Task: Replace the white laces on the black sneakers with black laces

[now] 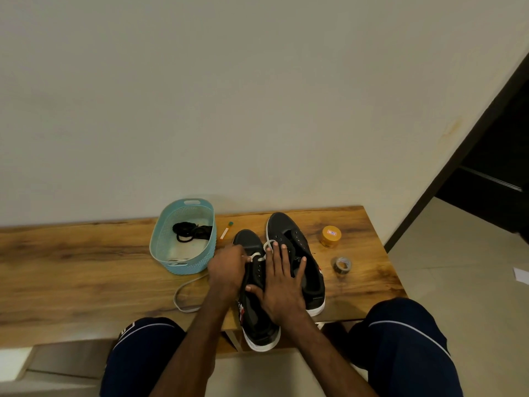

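Two black sneakers with white soles lie side by side on the wooden table. The left sneaker still carries a white lace near its toe end. The right sneaker shows bare eyelets. My left hand pinches the white lace at the left sneaker's eyelets. My right hand lies flat with straight fingers across both sneakers, pressing them down. A loose stretch of white lace trails left over the table. Black laces lie coiled in the light blue basket.
A small orange-and-white tube lies between the basket and the sneakers. A yellow jar and a roll of grey tape sit to the right of the sneakers. The table's right edge borders tiled floor. My knees flank the front edge.
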### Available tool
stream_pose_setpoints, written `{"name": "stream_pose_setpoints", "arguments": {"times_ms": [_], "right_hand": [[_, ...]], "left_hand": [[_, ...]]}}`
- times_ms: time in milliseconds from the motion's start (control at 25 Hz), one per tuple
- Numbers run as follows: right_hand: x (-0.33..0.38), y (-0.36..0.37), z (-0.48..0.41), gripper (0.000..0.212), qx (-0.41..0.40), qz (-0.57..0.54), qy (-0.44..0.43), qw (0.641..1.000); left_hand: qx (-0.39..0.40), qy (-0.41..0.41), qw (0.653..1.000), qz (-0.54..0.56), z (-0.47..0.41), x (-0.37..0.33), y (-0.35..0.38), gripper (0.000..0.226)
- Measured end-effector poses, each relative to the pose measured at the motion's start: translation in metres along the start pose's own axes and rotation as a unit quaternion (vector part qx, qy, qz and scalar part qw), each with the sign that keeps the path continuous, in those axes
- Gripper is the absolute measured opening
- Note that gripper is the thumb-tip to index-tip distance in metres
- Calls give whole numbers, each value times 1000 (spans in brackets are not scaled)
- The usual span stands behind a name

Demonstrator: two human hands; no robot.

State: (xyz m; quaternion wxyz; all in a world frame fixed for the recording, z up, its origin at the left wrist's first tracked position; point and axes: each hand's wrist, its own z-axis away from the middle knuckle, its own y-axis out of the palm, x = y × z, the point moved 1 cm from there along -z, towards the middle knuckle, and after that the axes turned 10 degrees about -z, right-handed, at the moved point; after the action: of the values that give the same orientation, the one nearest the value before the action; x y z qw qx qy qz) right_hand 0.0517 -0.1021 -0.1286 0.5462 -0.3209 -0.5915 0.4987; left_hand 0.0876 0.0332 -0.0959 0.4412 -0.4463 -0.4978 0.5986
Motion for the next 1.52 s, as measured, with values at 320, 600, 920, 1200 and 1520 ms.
{"name": "stream_pose_setpoints", "arguments": {"times_ms": [320, 600, 920, 1200, 1520], "right_hand": [[-1, 1, -1, 106, -9, -12, 17, 1000], [-2, 4, -3, 106, -1, -16, 23, 1000], [-2, 4, -3, 104, 7, 11, 9, 1000], [-2, 3, -2, 98, 3, 0, 29, 1000], [0, 1, -1, 95, 4, -2, 28, 1000]], "left_hand": [[-139, -190, 869, 434, -11, 16, -14, 22], [7, 76, 994, -72, -4, 1, 0, 30], [-16, 96, 984, -150, -8, -5, 2, 33], [-273, -212, 909, 233, -11, 34, -45, 19], [-309, -427, 494, 692, -11, 67, -57, 27]]}}
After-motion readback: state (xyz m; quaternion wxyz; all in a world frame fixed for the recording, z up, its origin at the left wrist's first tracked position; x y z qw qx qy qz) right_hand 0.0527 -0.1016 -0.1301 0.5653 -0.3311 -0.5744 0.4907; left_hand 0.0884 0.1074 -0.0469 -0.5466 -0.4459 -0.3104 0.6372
